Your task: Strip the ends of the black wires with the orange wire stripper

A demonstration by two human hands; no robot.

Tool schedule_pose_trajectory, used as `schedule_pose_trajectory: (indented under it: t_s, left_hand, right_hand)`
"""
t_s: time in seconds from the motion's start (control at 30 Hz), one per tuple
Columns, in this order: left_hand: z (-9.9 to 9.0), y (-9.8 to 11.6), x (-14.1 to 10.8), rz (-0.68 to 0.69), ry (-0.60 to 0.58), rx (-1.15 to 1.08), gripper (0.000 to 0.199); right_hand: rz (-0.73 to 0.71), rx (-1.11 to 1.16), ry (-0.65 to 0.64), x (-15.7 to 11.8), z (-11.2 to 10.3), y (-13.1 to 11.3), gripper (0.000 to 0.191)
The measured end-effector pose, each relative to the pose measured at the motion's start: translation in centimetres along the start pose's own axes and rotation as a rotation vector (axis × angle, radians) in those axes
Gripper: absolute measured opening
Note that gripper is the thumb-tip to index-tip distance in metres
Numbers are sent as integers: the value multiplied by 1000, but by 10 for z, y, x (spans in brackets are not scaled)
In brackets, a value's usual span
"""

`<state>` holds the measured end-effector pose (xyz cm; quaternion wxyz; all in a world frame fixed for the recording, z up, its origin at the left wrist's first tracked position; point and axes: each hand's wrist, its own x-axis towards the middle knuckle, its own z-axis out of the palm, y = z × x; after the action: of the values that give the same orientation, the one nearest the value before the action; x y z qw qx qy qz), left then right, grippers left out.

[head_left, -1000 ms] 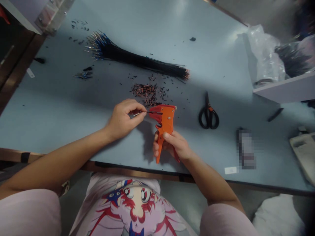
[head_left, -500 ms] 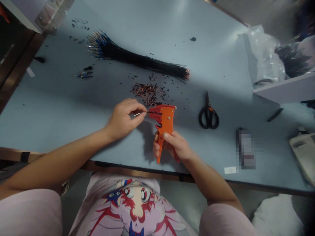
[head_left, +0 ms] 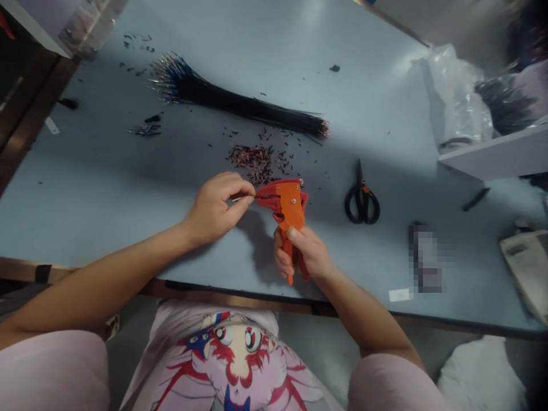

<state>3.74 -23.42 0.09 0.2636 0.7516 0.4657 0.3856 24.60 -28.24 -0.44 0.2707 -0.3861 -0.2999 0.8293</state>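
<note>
Between thumb and fingertips, my left hand [head_left: 221,201] pinches a thin black wire [head_left: 259,197], whose end lies in the jaws of an orange and red wire stripper [head_left: 291,208]. My right hand [head_left: 305,251] is wrapped round the stripper's handles, which are squeezed close together. Just beyond the jaws is a heap of copper and black wire scraps [head_left: 254,160]. Farther back lies a thick bundle of black wires [head_left: 240,105], with blue and metal ends at the left and bare copper ends at the right.
Black-handled scissors [head_left: 362,200] lie right of the stripper. A few loose blue-ended pieces [head_left: 145,129] rest at the left. Clear plastic bags [head_left: 460,97] stand behind a pale panel [head_left: 496,154] at the right. A blurred-out object [head_left: 426,257] and a white label [head_left: 399,295] are near the front edge.
The stripper's handles have come closer together as my right hand squeezed, and its red rear part now sticks out behind the orange body. My left hand has stayed nearly still.
</note>
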Motion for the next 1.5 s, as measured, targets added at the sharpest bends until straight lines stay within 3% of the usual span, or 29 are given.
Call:
schedule_pose_trajectory:
  t_s: [0.13,0.27,0.33,0.5,0.67,1.03,1.5]
  left_hand:
    - [0,-5,1,-36,26,53,13]
    - [-5,-19,7,-202,224,39,7]
    - [-7,-23,10,-266,269,-23,5]
    - [-4,-15,9,-246,173,-118,5]
    - [-2,-6,7,-182,112,-71,6]
    - [4,-6,1,-116,48,-73,9]
    - [4,-3,0,-68,41,-61,10]
  right_hand:
    - [1,41,52,2,-3,-4,41]
    - [-108,133,180,2,-12,-20,38]
    - [-120,156,190,2,-16,-26,35]
    - [32,75,41,3,-16,-19,38]
    - [60,38,-26,2,-11,-10,41]
    - [47,40,-83,0,-10,-7,39]
    - [41,-34,-54,-3,-4,-5,36]
